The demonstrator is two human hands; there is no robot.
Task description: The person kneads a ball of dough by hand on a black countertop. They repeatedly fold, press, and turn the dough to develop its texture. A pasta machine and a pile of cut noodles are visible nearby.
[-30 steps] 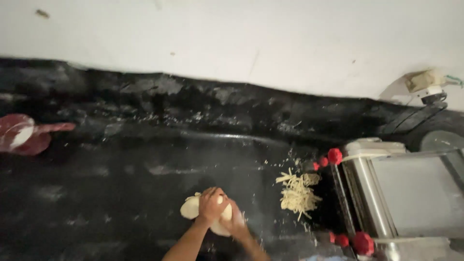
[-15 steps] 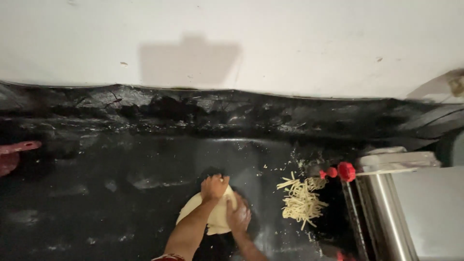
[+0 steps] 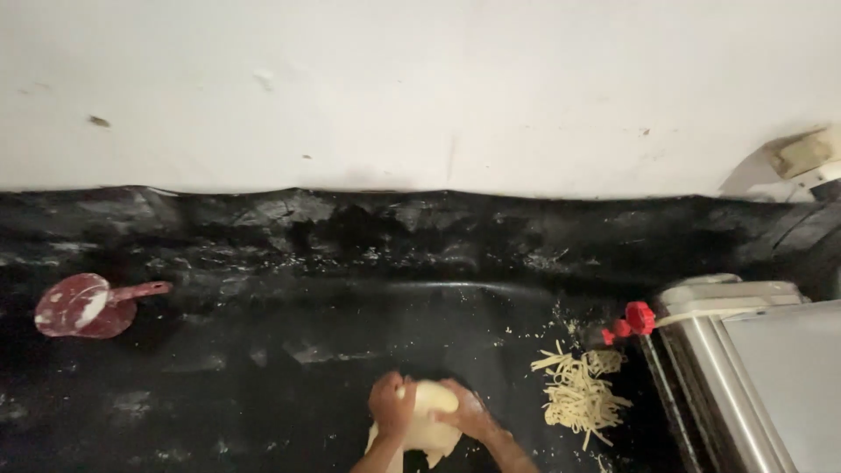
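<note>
Surface: black, flour-dusted worktop (image 3: 263, 368) running wall to wall, with a plain white wall (image 3: 420, 88) behind it.
Left hand: the left hand (image 3: 392, 405) sits on the near-left side of the dough lump (image 3: 427, 427), fingers curled together and pressed down into its top edge.
Right hand: the right hand (image 3: 464, 413) cups the lump's right flank, fingers close together and wrapped against it; the fingertips themselves are partly hidden by the dough, so how hard they dig in I cannot tell.
Dough: pale, rounded, thick, lying on the worktop directly under and between both sets of fingers, near the bottom edge of the view.
Right of the fingers: a loose heap of cut noodle strands (image 3: 580, 390), apart from the dough and near the right hand; beyond it a steel roller machine (image 3: 745, 377) with red knobs (image 3: 631, 322) at its corner.
Far left of the fingers: a red, flour-smeared scoop (image 3: 88, 305), lying well apart from both hands.
Progress: judging by the scene, some dough has already been cut into strands, while the lump in hand is a thick, unflattened mass. It looks mid-kneading, with rolling and cutting of this piece not yet done.
</note>
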